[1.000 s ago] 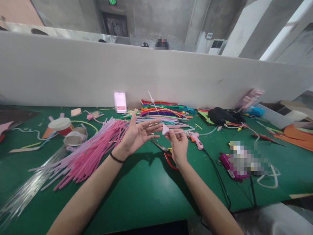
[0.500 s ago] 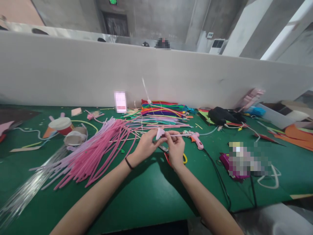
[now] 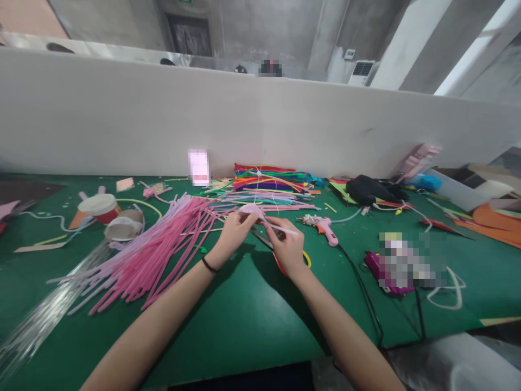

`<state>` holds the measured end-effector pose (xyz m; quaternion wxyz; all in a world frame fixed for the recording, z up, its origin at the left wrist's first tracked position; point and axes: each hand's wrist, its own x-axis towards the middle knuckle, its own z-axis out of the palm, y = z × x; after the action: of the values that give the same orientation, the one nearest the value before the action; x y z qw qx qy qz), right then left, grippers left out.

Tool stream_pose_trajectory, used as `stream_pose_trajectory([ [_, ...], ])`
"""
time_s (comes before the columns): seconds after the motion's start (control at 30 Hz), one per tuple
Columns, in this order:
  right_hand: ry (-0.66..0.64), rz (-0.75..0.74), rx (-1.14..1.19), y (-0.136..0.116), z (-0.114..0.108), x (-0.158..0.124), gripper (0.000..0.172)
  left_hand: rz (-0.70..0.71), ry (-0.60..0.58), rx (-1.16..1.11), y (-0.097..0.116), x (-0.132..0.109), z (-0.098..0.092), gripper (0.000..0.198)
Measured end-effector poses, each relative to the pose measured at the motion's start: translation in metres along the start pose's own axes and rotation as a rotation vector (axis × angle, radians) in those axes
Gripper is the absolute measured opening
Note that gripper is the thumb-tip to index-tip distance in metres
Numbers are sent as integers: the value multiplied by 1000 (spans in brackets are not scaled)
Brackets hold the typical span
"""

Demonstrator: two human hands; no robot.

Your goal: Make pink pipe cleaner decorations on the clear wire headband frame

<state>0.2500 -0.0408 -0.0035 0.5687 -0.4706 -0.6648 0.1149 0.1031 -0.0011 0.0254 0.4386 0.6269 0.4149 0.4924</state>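
A: Two hands, mid-surface. Left hand point(image 3: 233, 231): grip closed, fingertips pinching a pale pink piece point(image 3: 250, 208).

B: And the right hand?

A: Right hand point(image 3: 288, 245): grip pinched narrow on a thin white stem point(image 3: 285, 230). The stem runs up-left to the pink piece. Both are held just above the green surface point(image 3: 244, 315).

B: Surroundings?

A: Red-handled scissors point(image 3: 280, 263) lie under the right hand. Pink pipe cleaners point(image 3: 163, 244) fan out on the surface, left of the left hand. Glue gun point(image 3: 322, 225) lies near, to the right. Multi-coloured stack point(image 3: 266, 182) sits beyond the hands, against the white partition point(image 3: 122, 119). Paper cups point(image 3: 100, 206) stand well apart, far left.
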Motion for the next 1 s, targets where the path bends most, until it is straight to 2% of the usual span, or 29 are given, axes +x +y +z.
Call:
stream_pose_trajectory([
  [0.07,0,-154,-125,2,-2,0,21,-16,-17,1,-1,1,-1,25],
  [0.13,-17,-239,-212,5,-2,-1,21,-41,-41,-7,-1,1,-2,25],
  [0.33,-47,-350,-371,7,-3,-2,21,-72,-119,57,0,2,-6,28],
  [0.57,-116,-320,-383,3,-12,4,25,-22,-211,138,-1,4,-7,31],
  [0.77,-131,-235,-274,9,-16,9,25,17,-275,193,4,1,-6,32],
  [1.0,-77,-171,-163,7,-21,13,22,-53,-318,63,4,-3,-3,28],
])
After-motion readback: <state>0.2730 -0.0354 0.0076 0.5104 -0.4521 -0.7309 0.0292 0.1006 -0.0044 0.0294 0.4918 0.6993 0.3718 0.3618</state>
